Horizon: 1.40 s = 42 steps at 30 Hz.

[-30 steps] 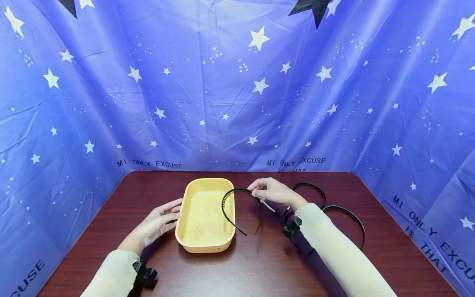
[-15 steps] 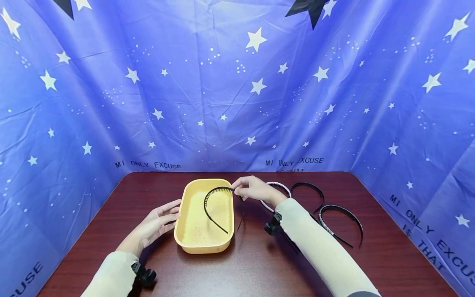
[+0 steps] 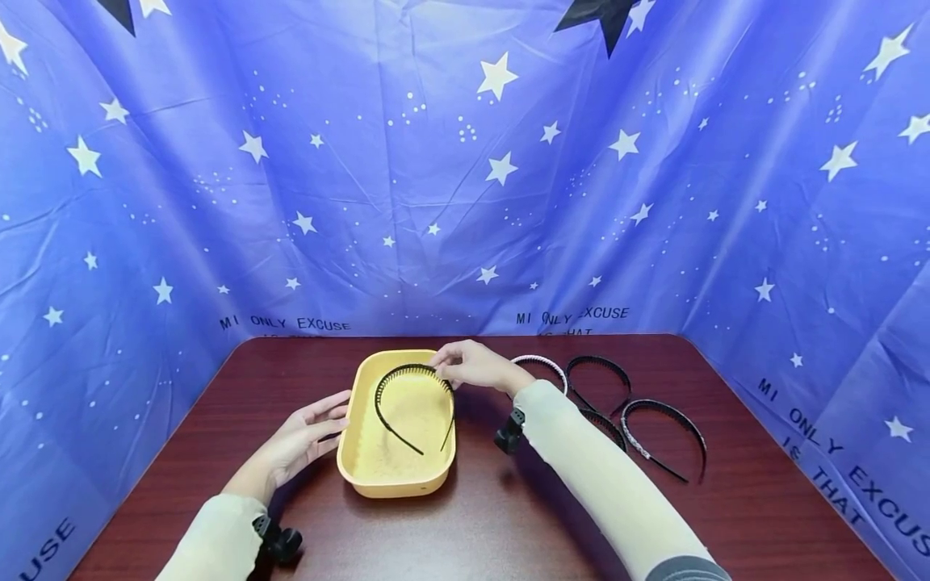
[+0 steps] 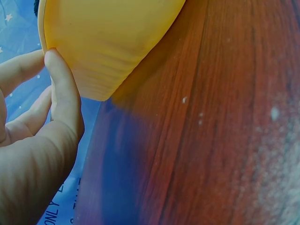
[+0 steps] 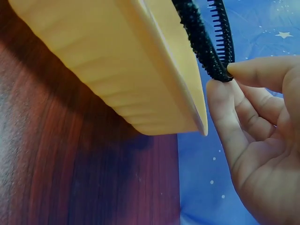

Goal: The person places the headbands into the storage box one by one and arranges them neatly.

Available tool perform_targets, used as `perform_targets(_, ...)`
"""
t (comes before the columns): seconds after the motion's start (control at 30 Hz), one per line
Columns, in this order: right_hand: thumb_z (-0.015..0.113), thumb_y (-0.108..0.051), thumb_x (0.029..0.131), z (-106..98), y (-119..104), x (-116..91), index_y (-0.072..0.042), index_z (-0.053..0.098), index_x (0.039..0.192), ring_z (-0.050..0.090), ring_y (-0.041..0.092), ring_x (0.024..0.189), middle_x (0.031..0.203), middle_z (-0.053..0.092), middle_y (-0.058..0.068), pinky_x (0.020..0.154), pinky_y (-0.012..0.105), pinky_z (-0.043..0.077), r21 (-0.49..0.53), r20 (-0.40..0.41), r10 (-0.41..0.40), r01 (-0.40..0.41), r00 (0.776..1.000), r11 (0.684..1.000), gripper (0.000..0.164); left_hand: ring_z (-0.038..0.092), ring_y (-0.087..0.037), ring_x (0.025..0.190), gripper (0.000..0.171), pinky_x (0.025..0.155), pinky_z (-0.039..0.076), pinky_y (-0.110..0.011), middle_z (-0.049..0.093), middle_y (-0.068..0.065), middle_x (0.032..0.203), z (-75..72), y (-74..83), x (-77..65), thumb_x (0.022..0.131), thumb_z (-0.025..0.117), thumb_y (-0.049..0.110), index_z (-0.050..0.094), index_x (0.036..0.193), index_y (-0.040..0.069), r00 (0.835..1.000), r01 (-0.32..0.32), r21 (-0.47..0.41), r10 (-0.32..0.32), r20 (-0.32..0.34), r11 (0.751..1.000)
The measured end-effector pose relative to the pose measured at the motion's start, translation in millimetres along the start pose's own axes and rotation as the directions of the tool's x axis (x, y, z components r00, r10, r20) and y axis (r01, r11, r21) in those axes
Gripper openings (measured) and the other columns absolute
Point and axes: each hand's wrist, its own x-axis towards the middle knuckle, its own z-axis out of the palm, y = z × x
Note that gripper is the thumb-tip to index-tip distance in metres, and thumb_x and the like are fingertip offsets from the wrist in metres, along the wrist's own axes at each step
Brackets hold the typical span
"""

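Between the thumb and fingers of my right hand, a black toothed headband is pinched at its upper right. In the head view it hangs over the yellow plastic bin, its two ends pointing toward me. The right wrist view shows the headband's beaded outer face and its inner teeth, above the bin's rim. My left hand touches the bin's left side with nearly straight fingers. In the left wrist view, its thumb tip lies against the wall just under the rim.
To the right on the brown table lie a pale pink headband, a black one, a partly covered dark one and a patterned one. A blue star-printed curtain surrounds the table.
My right hand has carried the black headband leftward, from beside the bin's right rim to over the bin. The left hand stays at the bin's left side.
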Motion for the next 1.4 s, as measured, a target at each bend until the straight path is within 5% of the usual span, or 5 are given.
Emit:
perform_targets(0.17,0.064,-0.008,0.093,5,-7,11,-0.003,0.070,0.116,0.064,0.017,0.074,0.098,0.070,0.006,0.080,0.045,0.058,-0.047,0.051,0.026,-0.024,0.998,0.999,0.024,0.062,-0.014,0.113,0.068,0.097,0.051,-0.034,0.053,-0.012,0.136,-0.3,-0.6,0.1,0.097,0.062,0.002,0.028,0.156,0.000,1.000,-0.004,0.003,0.004,0.004,1.000)
perform_targets(0.53,0.062,-0.003,0.094,12,-13,25,0.003,0.068,0.115,0.068,0.018,0.078,0.095,0.069,0.009,0.076,0.030,0.058,-0.050,0.155,0.060,-0.053,0.986,0.997,0.022,0.062,-0.013,0.112,0.069,0.096,0.052,-0.034,0.056,-0.006,0.131,-1.2,-1.9,0.6,0.097,0.062,0.002,0.027,0.157,0.000,1.000,-0.002,-0.001,0.002,-0.004,1.000)
perform_targets(0.87,0.063,0.003,0.092,25,-16,35,0.002,0.071,0.111,0.069,0.021,0.076,0.091,0.070,0.008,0.069,0.029,0.059,-0.170,0.133,0.109,-0.086,0.985,0.982,0.021,0.061,-0.013,0.113,0.068,0.096,0.052,-0.035,0.056,-0.006,0.131,-1.7,-2.5,1.2,0.097,0.062,0.002,0.028,0.156,-0.001,1.000,-0.005,0.002,0.005,0.005,1.000)
perform_targets(1.4,0.071,-0.001,0.089,43,-15,42,-0.008,0.075,0.101,0.071,0.023,0.071,0.081,0.070,-0.005,0.066,0.026,0.057,-0.387,0.075,0.153,-0.112,0.985,0.915,0.015,0.061,-0.011,0.113,0.069,0.095,0.052,-0.032,0.055,-0.008,0.133,-2.2,-0.2,-2.7,0.098,0.062,0.003,0.027,0.156,-0.002,0.999,-0.027,0.024,0.026,0.032,0.999)
